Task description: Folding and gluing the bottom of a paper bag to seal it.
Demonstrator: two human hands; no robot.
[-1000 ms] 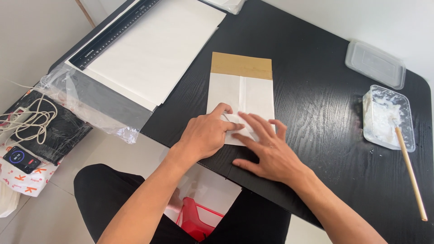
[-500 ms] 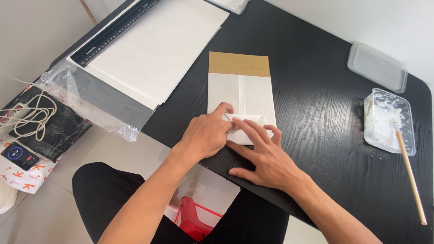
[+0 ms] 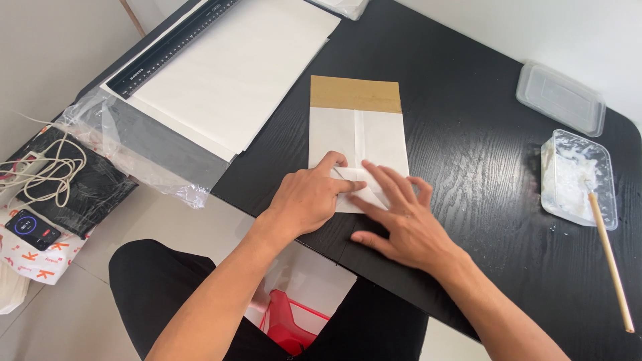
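A white paper bag (image 3: 358, 137) lies flat on the black table (image 3: 468, 154), with a brown cardboard piece (image 3: 356, 93) sticking out of its far end. My left hand (image 3: 311, 197) presses on the bag's near folded end, fingers curled over the fold. My right hand (image 3: 401, 220) lies flat beside it, fingers spread on the same fold and on the table. Neither hand grips anything.
A stack of white paper sheets (image 3: 234, 67) with a black ruler (image 3: 167, 47) lies at the far left. A clear tub of white paste (image 3: 578, 177) with a wooden stick (image 3: 608, 257) and a clear lid (image 3: 560, 97) sit at the right. Cables and a phone (image 3: 30, 227) lie left.
Both hands stay on the bag's near fold; the right fingers have slid slightly along it. The bag has not moved.
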